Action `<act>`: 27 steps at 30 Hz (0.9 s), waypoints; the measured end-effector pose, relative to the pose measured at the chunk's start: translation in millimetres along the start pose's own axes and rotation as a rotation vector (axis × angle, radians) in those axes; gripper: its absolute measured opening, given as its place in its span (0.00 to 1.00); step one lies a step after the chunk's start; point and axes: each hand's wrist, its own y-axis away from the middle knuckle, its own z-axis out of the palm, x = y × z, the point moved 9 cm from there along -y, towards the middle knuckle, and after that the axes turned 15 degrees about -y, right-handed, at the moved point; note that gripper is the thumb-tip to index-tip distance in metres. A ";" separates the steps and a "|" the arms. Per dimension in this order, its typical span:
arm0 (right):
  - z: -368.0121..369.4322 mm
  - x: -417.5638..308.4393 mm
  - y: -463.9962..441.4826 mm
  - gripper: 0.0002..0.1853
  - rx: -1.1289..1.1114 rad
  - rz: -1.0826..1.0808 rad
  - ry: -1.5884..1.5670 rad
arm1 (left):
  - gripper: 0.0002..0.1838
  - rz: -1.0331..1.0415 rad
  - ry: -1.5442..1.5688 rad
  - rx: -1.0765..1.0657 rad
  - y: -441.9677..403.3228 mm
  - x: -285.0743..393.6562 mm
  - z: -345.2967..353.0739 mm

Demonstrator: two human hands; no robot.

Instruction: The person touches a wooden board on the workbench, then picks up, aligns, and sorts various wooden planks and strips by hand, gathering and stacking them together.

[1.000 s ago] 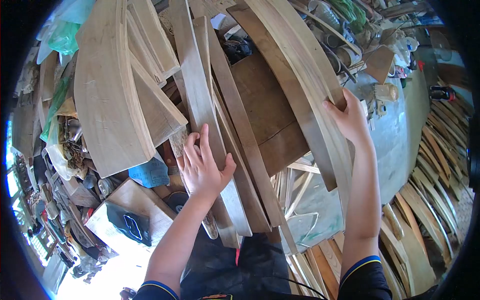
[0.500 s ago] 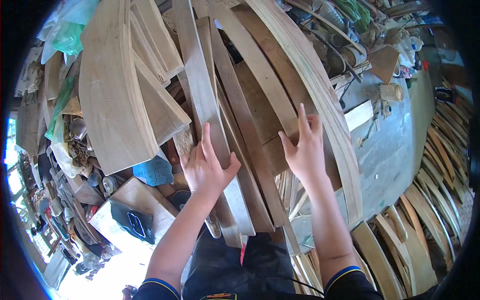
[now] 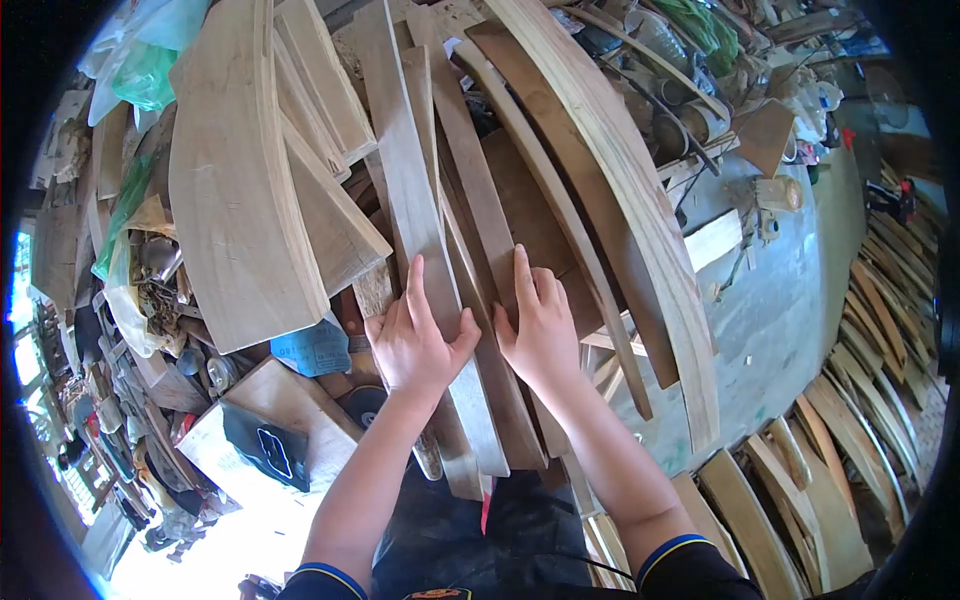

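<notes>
My left hand (image 3: 415,340) lies across a pale, straight wooden strip (image 3: 405,170). Its thumb is on one side, the other fingers curl at the opposite edge, and the index finger stretches along the wood. Just right of it, my right hand (image 3: 542,330) spans a darker wooden strip (image 3: 470,150) in the same way, index finger pointing up the board. Part of each strip is hidden under the hands. Between them runs another brown strip (image 3: 490,370). Right of my hands stand a narrow curved strip (image 3: 560,190), a brown curved board (image 3: 600,210) and a wide grained plank (image 3: 640,190).
Wide curved boards (image 3: 225,190) are stacked at the left. A black pouch (image 3: 265,445) sits on a wooden block, near a blue sandpaper piece (image 3: 312,348). Tools and bags clutter the far left. More curved boards (image 3: 760,510) stand in rows at lower right.
My right hand has moved left from the curved strip to the darker strip. The curved strip now shows as a narrow edge, its near end further right. My left hand has stayed in place.
</notes>
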 end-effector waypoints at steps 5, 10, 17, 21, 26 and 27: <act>-28.7 -0.1 -5.7 0.38 0.013 0.086 -0.202 | 0.47 -0.030 -0.001 -0.037 0.8 -1.5 3.5; -67.3 8.6 -20.2 0.32 0.124 0.059 0.051 | 0.47 -0.032 0.015 -0.011 1.2 -2.1 1.0; -66.6 19.3 -32.0 0.12 0.358 -0.133 0.235 | 0.46 -0.020 0.029 0.008 1.2 -2.5 3.4; -73.7 17.3 -21.0 0.10 0.396 -0.162 0.181 | 0.45 -0.021 0.045 0.012 2.1 -2.7 4.3; -89.2 38.4 18.8 0.12 0.369 0.039 0.243 | 0.45 -0.020 0.032 0.022 1.8 -3.2 4.9; -88.9 49.4 23.2 0.13 0.352 0.079 0.160 | 0.45 -0.013 0.035 0.044 2.1 -1.8 3.1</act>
